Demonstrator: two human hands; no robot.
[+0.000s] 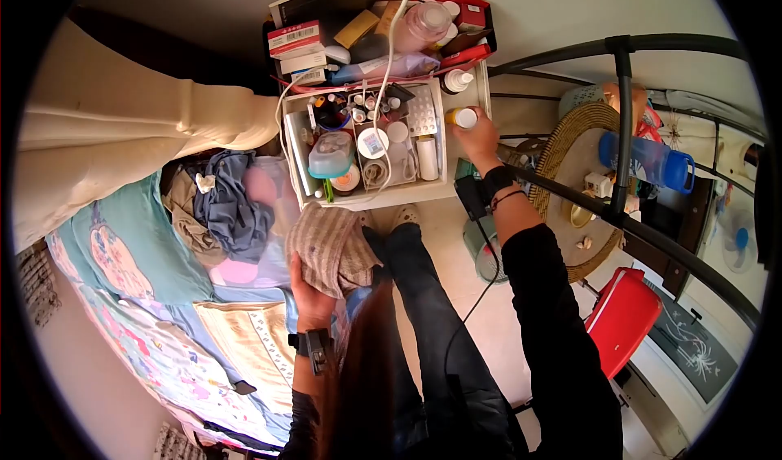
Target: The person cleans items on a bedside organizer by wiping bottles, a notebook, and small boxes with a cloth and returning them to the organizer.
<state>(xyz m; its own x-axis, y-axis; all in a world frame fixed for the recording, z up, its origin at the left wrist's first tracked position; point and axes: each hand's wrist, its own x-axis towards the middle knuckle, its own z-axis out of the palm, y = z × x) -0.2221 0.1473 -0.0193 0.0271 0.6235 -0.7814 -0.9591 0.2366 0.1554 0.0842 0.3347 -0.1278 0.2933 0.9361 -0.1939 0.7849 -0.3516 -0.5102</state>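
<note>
My left hand [309, 293] is wrapped round a brown checked cloth [330, 248], held in front of the drawer. At the right end of the white drawer unit [423, 191], my right hand [478, 138] holds a small bottle [463, 118] with a white top and a yellow side. Another white bottle [457, 80] stands just behind it. Left of my right hand, an organiser tray holds a teal-lidded container [331, 155], a white round jar [372, 143], a blister pack [422, 111] and a white cylinder [427, 158].
Behind the tray, a red-edged box [489, 40] holds packets and a pink jar [427, 22]. A white cable [391, 52] hangs across the drawer. Black metal rails [684, 256] and a round woven table [542, 167] stand right. Folded clothes [244, 330] lie on the bed at left.
</note>
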